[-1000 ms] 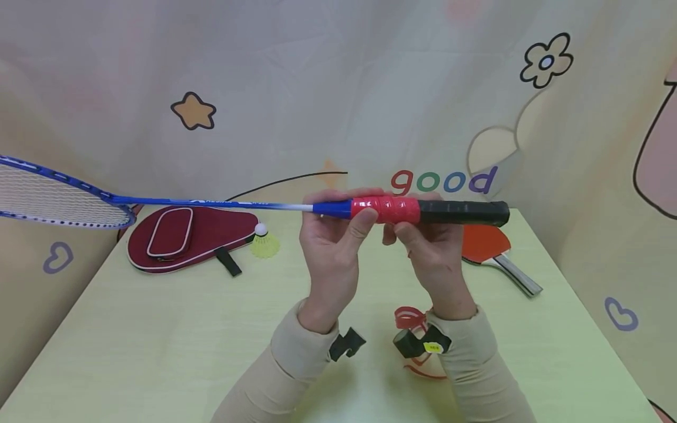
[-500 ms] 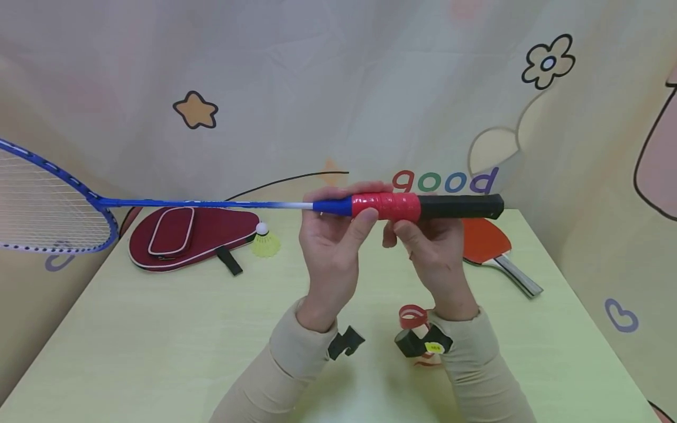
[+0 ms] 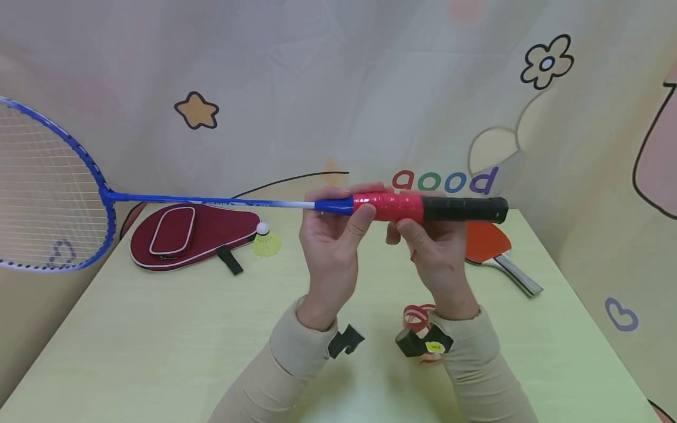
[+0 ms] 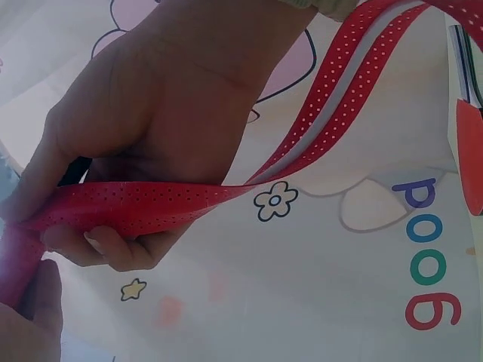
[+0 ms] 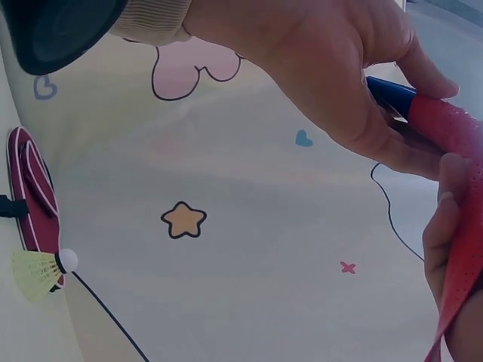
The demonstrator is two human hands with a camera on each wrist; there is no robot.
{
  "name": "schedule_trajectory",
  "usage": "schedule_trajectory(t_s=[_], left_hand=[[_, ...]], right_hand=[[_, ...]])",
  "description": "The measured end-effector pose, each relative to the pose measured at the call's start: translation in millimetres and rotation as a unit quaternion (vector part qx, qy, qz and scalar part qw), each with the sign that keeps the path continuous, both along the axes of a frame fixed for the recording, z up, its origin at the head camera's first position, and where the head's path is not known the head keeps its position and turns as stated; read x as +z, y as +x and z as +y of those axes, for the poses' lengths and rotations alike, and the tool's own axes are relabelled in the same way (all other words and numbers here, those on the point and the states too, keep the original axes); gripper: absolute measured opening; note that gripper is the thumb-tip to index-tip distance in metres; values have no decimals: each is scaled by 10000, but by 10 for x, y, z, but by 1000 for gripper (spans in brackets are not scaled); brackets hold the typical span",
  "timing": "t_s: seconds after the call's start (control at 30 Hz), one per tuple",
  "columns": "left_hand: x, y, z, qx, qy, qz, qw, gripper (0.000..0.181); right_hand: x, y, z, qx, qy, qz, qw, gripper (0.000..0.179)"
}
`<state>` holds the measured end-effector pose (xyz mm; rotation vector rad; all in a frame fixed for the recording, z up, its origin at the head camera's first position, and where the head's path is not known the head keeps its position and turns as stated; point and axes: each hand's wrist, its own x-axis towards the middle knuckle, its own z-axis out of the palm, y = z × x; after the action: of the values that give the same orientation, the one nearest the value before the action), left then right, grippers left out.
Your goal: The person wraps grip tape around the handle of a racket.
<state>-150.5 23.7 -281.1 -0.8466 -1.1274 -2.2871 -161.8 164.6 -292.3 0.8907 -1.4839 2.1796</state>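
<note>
A blue badminton racket (image 3: 264,203) is held level above the table, its strung head reaching off the left edge of the head view. My left hand (image 3: 330,252) grips it at the blue cone and the start of the handle, thumb on the red wrap. Red perforated grip tape (image 3: 388,205) covers the handle's cone end; the butt end (image 3: 468,209) is black. My right hand (image 3: 441,258) is under the handle, at the wrap's edge. In the left wrist view, that hand pinches the loose tape (image 4: 128,204), which trails past its wrist in a twisted strip.
A dark red paddle case (image 3: 211,226) lies at the table's back left, beside a yellow shuttlecock (image 3: 265,241). A red table tennis paddle (image 3: 486,244) lies at the back right. Behind the table (image 3: 158,346) hangs a printed cloth (image 3: 296,88).
The racket has turned about its long axis, so its strung face shows more broadly. The tape's loose loop near the right wrist has shifted slightly right. Both hands stay almost in place.
</note>
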Motion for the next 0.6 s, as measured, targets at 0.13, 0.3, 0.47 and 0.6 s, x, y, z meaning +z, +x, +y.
schedule_trajectory(t_s=[0.13,0.3,0.47,0.6], left_hand=[[11,6,-27,-402,78,-85,9991,19],[32,12,-87,-728,107,-126,9972,29],[42,3,-135,-806,-4,-144,9966,30],[53,-10,-182,-395,-864,-253,9952,30]], right_hand=[[13,-16,7,56,-451,102,9989,29],[42,-20,44,-13,-586,264,9979,25],[48,-8,72,-3,-767,251,9967,24],[61,7,91,-23,-1134,190,9934,23]])
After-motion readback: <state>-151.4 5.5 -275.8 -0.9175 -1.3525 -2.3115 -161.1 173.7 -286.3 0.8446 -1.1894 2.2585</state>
